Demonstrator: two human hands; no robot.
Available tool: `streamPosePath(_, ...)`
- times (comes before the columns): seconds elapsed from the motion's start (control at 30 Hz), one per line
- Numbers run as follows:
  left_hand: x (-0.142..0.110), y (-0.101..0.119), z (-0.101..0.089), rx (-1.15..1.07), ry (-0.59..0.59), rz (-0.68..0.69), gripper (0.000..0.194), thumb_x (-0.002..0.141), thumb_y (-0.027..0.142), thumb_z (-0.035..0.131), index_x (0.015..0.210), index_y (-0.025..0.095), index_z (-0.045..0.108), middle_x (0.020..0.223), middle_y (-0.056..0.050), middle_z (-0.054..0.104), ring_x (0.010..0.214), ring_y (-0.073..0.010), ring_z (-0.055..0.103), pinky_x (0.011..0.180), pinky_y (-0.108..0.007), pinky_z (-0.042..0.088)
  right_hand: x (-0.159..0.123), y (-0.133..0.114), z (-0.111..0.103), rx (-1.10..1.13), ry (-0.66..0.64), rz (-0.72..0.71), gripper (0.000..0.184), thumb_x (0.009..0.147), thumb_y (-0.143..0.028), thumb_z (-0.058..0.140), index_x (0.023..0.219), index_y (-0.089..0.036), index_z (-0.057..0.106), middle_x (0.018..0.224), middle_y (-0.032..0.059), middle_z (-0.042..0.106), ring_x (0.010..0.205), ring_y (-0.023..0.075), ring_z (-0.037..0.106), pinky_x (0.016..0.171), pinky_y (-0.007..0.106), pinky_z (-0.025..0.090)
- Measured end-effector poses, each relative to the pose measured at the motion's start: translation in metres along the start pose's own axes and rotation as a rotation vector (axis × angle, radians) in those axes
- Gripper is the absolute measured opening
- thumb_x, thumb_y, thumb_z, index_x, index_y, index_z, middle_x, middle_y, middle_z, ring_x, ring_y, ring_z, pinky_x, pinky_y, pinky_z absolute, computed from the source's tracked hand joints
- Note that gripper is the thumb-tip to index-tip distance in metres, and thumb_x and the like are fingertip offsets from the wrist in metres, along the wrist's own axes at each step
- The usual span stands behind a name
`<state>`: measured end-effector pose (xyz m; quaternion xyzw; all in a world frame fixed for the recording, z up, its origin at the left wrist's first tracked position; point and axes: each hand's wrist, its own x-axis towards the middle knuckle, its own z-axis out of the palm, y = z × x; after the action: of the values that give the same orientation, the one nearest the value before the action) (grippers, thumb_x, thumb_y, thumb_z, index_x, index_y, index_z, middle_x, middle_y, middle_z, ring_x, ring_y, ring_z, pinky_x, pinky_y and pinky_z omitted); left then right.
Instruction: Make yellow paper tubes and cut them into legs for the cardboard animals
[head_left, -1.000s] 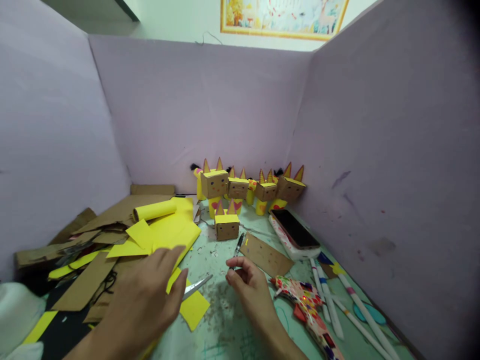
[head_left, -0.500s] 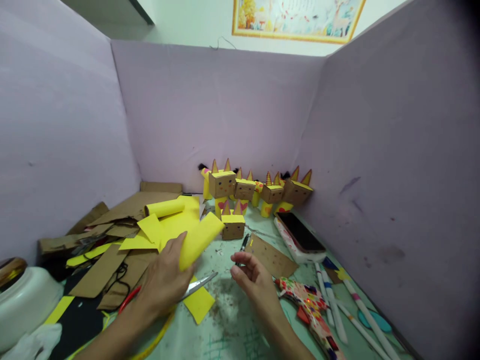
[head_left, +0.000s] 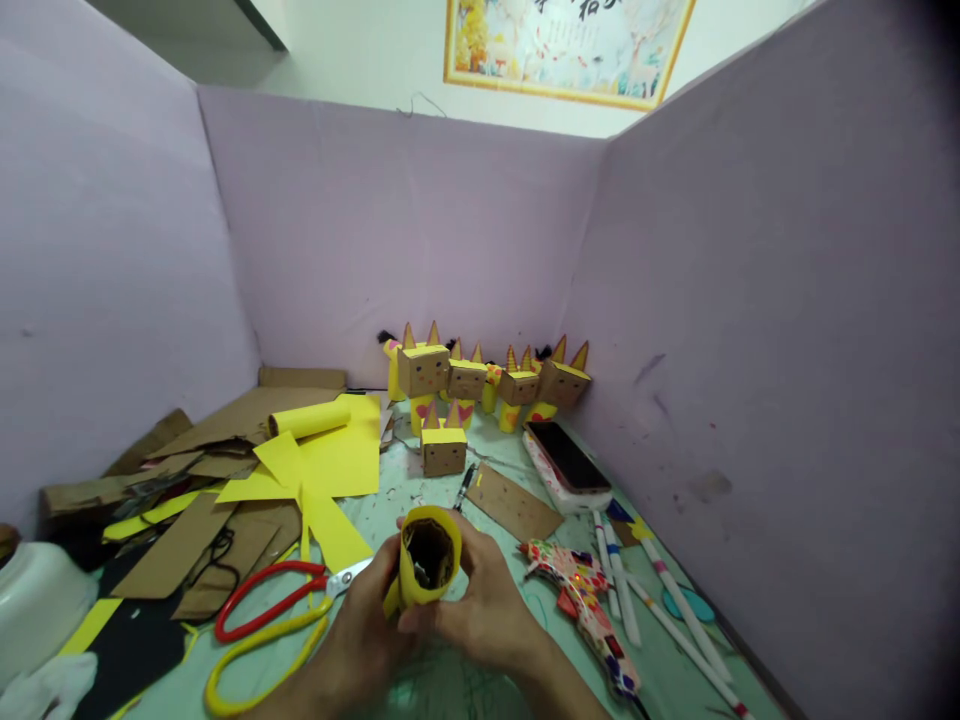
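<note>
A cardboard tube [head_left: 411, 580] wrapped in yellow paper is held between both hands near the front of the table, its open end tilted up at me. My left hand [head_left: 367, 620] closes round its left side. From the right, my right hand [head_left: 487, 600] grips it with the thumb across the front. A flap of yellow paper sticks out at the tube's lower left. Scissors [head_left: 300, 610] with one red and one yellow handle lie beside my left hand, their blades partly hidden behind it.
Cardboard scraps [head_left: 180, 540] and yellow paper sheets [head_left: 352, 440] with another yellow tube [head_left: 309, 417] lie left. Cardboard box heads [head_left: 444, 455] with horns stand at the back. On the right are a phone [head_left: 566, 455], a patterned glue gun [head_left: 581, 605] and several white markers [head_left: 690, 610].
The yellow-wrapped tube has come from the left to the front middle, turned end-on. My right hand, previously apart from it, now grips it too. The view has shifted slightly.
</note>
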<state>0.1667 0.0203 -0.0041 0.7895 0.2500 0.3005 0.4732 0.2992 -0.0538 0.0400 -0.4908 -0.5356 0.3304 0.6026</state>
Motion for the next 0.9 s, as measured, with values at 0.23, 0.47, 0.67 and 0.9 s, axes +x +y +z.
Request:
streamPosePath(0.23,-0.002,-0.002,0.005,-0.024,0.037,0.090,0.034,0.074,0.035,0.056,0.103,0.017,0.057,0.085,-0.006,0.066,0.074,-0.0219,0.061,0.065,-0.030,0.049,-0.001,0.009,0.001,-0.002,0.013,-0.003,0.052,0.052,-0.009,0.079,0.100,-0.026,0.067,0.096,-0.0016,0.070,0.091,0.0197,0.063,0.083,0.028,0.047)
streamPosePath(0.47,0.000,-0.002,0.003,-0.082,0.007,0.004,0.026,0.073,0.029,0.060,0.095,0.016,0.059,0.085,-0.006,0.067,0.080,-0.0230,0.061,0.067,-0.029,0.049,0.001,0.018,0.005,0.046,0.058,0.063,0.041,0.057,-0.012,0.078,0.096,-0.024,0.070,0.089,-0.0009,0.071,0.084,0.0188,0.063,0.077,0.027,0.048)
streamPosePath(0.67,0.004,0.019,-0.002,-0.213,-0.096,-0.125,0.037,0.066,0.022,0.067,0.102,0.016,0.058,0.096,-0.004,0.069,0.090,-0.0236,0.063,0.075,-0.028,0.050,0.002,0.016,0.005,0.220,0.153,0.064,0.040,0.057,-0.018,0.076,0.095,-0.019,0.064,0.087,0.0010,0.067,0.081,0.0195,0.060,0.071,0.028,0.047)
streamPosePath(0.9,0.005,0.029,0.007,-0.189,-0.036,-0.355,0.036,0.061,0.030,0.068,0.092,0.013,0.059,0.082,-0.005,0.068,0.075,-0.0222,0.062,0.063,-0.029,0.049,0.004,0.027,0.004,0.327,0.169,0.195,0.034,0.067,-0.041,0.072,0.087,-0.015,0.061,0.078,0.0034,0.064,0.071,0.0180,0.058,0.064,0.028,0.047)
